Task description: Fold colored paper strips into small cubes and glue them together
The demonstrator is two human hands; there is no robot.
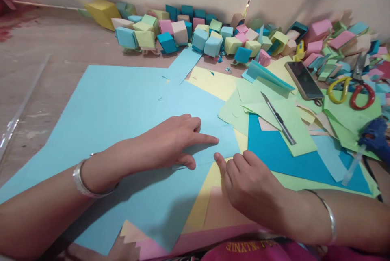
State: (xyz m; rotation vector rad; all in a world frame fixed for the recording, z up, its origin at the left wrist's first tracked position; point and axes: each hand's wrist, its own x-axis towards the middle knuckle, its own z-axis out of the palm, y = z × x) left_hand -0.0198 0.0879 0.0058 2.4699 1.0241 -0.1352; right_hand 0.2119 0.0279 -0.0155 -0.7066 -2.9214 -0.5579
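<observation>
A large light blue paper sheet (115, 106) lies across the floor in front of me. My left hand (173, 139) rests on its right part, index finger stretched out and pressing the paper flat, the other fingers curled. My right hand (246, 180) is curled beside it, fingertips pinching at the sheet's lower right edge near the fold. Both wrists wear silver bangles. Yellow and peach sheets (210, 200) lie under the blue one.
A craft knife (278, 119) lies on light green paper over a darker blue sheet (283, 155). A phone (304, 80), scissors (350, 90) and a blue glue gun (373, 137) sit at the right. Several folded paper cubes (183, 33) pile along the wall.
</observation>
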